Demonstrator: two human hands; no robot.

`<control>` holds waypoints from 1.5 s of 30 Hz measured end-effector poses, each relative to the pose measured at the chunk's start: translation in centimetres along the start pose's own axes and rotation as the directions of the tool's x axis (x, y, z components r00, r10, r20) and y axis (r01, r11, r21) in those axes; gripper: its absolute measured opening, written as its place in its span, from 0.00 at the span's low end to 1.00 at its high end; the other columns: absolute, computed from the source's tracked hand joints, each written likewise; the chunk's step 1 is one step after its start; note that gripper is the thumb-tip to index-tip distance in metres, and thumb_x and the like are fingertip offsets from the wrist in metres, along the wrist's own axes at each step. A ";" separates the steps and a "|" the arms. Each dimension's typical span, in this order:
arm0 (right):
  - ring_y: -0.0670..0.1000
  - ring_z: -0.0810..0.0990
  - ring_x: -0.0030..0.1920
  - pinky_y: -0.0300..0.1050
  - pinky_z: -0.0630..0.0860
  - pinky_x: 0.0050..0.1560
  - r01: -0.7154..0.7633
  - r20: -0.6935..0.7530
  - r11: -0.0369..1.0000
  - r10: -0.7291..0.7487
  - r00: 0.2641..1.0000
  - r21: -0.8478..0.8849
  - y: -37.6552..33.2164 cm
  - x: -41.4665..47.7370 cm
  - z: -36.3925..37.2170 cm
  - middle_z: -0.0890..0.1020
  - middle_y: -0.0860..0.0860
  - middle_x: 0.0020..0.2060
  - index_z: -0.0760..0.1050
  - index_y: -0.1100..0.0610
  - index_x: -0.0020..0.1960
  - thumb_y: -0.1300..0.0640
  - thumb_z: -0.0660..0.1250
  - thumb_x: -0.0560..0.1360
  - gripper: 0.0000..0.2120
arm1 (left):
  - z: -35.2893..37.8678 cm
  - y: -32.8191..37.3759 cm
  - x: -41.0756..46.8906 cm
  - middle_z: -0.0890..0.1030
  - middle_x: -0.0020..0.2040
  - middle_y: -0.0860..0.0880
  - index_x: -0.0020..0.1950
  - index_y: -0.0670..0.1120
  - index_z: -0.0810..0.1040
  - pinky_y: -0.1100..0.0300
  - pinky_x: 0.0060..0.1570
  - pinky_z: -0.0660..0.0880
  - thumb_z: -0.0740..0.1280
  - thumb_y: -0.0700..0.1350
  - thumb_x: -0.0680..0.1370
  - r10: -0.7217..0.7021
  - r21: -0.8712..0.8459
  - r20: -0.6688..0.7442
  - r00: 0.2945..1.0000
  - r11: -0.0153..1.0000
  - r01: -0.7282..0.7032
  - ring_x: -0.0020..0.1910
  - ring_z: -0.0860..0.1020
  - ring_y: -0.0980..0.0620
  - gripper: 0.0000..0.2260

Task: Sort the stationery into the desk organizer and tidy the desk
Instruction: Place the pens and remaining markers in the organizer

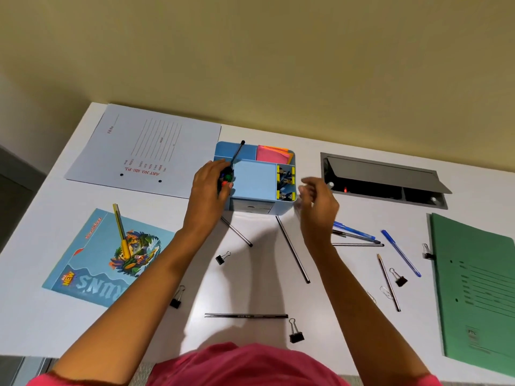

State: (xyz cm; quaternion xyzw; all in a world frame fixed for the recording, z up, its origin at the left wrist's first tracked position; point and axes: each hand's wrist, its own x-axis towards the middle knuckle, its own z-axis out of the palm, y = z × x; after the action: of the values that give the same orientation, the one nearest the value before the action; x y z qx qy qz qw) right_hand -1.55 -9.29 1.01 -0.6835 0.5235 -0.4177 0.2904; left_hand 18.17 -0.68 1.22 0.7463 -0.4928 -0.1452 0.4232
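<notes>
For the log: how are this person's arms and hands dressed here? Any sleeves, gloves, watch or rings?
Both forearms are bare. The left hand and right hand wear no gloves, and no watch, bracelet or ring shows. Short pink sleeves of a pink top just enter at the bottom edge.

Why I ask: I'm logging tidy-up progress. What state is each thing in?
desk organizer: upright, drawers shut.
sticky notes: in its back compartment.
left hand: grips a black pen over the organizer.
right hand: fingers curled beside organizer; grip unclear.
cable hatch: lid open.
green folder: closed, flat.
pencils: loose on desk.
black binder clips: loose on desk.
</notes>
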 end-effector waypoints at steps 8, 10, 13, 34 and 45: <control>0.55 0.78 0.34 0.48 0.76 0.30 0.005 0.135 0.931 0.048 0.990 -0.365 7.4 -4.1 -3.1 0.80 0.58 0.34 0.77 0.63 0.40 0.62 0.66 0.75 0.07 | 0.4 -0.6 -0.2 0.69 0.70 0.45 0.70 0.45 0.68 0.53 0.70 0.65 0.64 0.39 0.79 -0.006 -0.012 0.017 1.000 1.000 0.007 0.70 0.66 0.46 0.20; 0.51 0.77 0.35 0.43 0.73 0.36 -0.046 0.273 0.911 0.170 0.947 -0.410 7.7 -5.4 -2.8 0.80 0.54 0.35 0.77 0.61 0.40 0.58 0.72 0.72 0.08 | 0.5 -0.7 -0.2 0.69 0.70 0.45 0.70 0.44 0.68 0.51 0.70 0.65 0.64 0.38 0.78 -0.007 -0.013 0.021 1.000 1.000 0.007 0.71 0.66 0.46 0.20; 0.49 0.73 0.40 0.39 0.68 0.42 -0.150 0.340 0.854 0.352 0.872 -0.498 8.1 -7.4 -2.3 0.76 0.50 0.39 0.75 0.59 0.45 0.52 0.72 0.72 0.11 | 0.4 -0.7 -0.2 0.69 0.70 0.44 0.70 0.43 0.68 0.50 0.70 0.65 0.64 0.38 0.78 -0.001 -0.011 0.020 1.000 1.000 0.001 0.71 0.66 0.45 0.20; 0.45 0.74 0.32 0.37 0.72 0.35 0.041 0.200 0.968 0.010 0.980 -0.248 0.1 -7.3 -2.7 0.76 0.49 0.33 0.71 0.60 0.47 0.63 0.67 0.75 0.05 | 1.2 -2.4 -2.1 0.68 0.72 0.46 0.75 0.46 0.60 0.52 0.66 0.67 0.66 0.48 0.78 -0.476 -0.219 0.105 0.873 0.845 0.487 0.70 0.69 0.45 0.28; 0.51 0.79 0.42 0.47 0.79 0.40 0.141 0.211 0.988 -0.151 0.966 0.066 -7.5 0.4 4.7 0.78 0.53 0.41 0.75 0.61 0.53 0.55 0.57 0.81 0.12 | 0.9 -3.0 -0.8 0.77 0.64 0.47 0.67 0.48 0.74 0.53 0.59 0.71 0.61 0.46 0.80 -0.577 -0.372 0.219 0.787 0.696 0.614 0.62 0.73 0.48 0.15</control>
State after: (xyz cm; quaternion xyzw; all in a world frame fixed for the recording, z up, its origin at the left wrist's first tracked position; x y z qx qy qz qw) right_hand 6.18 -7.69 5.09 -0.7540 0.4265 -0.3743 0.3309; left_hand 19.09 0.06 -1.84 0.7480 -0.1984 -0.4095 0.4832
